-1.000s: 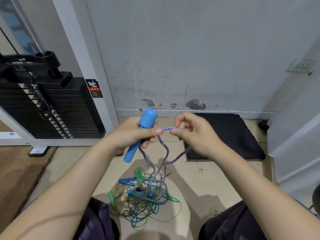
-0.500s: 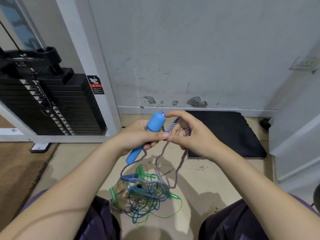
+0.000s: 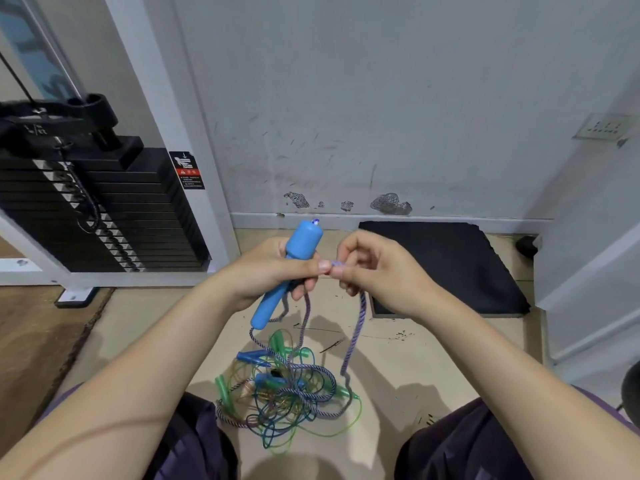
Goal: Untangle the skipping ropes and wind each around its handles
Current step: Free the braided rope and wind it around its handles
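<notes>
Left hand (image 3: pixel 266 271) grips the blue handle (image 3: pixel 289 271) around its middle, thick end tilted up toward the wall, thin end down. Purple rope (image 3: pixel 356 327) leaves the thin end and also shows as a small knot at the top cap.

Right hand (image 3: pixel 377 271) pinches a stretch of the same rope between thumb and forefinger, touching the left thumb tip. From that pinch the rope hangs down to the floor (image 3: pixel 433 358).

Tangle (image 3: pixel 287 386) lies on the floor between the knees: purple rope looped through thin green and blue cords, with green handles and smaller blue handles mixed in. How many ropes are in it, cannot tell.

Black mat (image 3: pixel 450 265) against the wall, behind the right hand. Weight stack (image 3: pixel 104 209) to the left, in a white frame. Socket plate (image 3: pixel 604 126) on the right wall.
</notes>
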Demonstrator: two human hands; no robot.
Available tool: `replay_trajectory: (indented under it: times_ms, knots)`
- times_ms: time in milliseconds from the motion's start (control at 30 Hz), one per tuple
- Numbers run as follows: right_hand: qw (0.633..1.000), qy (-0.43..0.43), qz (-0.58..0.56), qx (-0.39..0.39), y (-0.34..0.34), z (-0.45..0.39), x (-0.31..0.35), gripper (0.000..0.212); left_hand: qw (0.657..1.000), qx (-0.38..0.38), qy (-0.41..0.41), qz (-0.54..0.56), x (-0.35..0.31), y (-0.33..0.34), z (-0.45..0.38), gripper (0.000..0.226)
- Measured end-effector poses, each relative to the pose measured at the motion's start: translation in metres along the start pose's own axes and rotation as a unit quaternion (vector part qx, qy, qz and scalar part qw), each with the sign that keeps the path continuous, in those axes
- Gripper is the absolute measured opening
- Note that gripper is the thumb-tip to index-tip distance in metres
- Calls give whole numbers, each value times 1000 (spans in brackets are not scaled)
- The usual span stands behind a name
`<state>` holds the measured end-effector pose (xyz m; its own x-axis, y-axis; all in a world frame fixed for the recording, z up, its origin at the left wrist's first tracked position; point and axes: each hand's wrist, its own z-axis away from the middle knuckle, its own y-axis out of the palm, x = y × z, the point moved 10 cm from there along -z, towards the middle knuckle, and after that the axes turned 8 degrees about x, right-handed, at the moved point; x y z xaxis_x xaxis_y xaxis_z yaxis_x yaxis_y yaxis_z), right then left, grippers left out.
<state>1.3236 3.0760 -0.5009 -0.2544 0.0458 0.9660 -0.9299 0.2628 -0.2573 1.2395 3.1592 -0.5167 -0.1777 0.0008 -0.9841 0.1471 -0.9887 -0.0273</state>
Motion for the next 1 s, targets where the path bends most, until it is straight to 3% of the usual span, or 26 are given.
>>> replay_trajectory:
  times_ms: [167,233,533,633,733,800,900,1000]
  knots:
    - [985,-12,-47,-163,-60,11,6,17,987,-158,31,-16,-16,-74,25,26]
    - [983,-13,-55,-175,-70,14,6,16,984,-174,42,11,-16,-84,29,29]
    - [1000,16,1,26,9,1,4,25,999,-16,18,47,-1,-3,1,24]
    - [999,13,26,-18,-3,0,7,11,999,-3,14,41,-3,-2,1,21]
    - [991,2,5,-136,-46,6,8,12,997,-66,13,47,-7,-29,8,23]
    - [985,2,-28,-173,-66,11,7,11,993,-99,20,63,-7,-42,12,23]
    - [992,8,-44,-114,-53,8,4,11,994,-91,18,62,-4,-35,9,21]
    - [1000,5,7,-14,-12,3,5,14,999,-22,-4,40,3,-4,2,19]
